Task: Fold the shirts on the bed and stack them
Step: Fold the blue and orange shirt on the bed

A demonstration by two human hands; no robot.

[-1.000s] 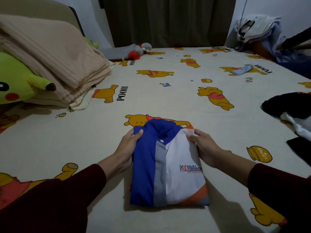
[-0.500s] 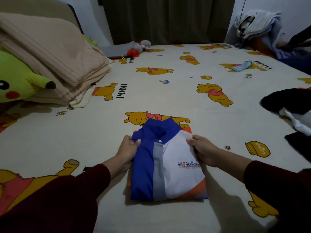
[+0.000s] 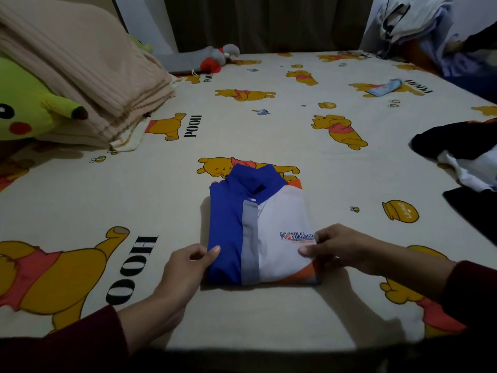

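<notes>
Sliding down from the collar end, left hand [image 3: 192,267] and right hand [image 3: 340,244] now pinching the near side edges of the folded polo shirt [image 3: 255,227], thumbs on top, fingers tucked beneath. Left grip closed on the blue edge, right grip closed on the white panel just beside the chest logo. Shirt lying square in the middle of the bed [image 3: 269,125], collar pointing away, folds holding. Judging by the lower hold: folding done, lift toward a stack likely next. No finished stack anywhere in view. Dark, crumpled clothes [image 3: 462,154] at right cut off by the frame edge, count impossible to tell. Fingers under the shirt hidden. Beige folded blanket [image 3: 80,76] and green plush toy [image 3: 24,109] well apart, far left.
</notes>
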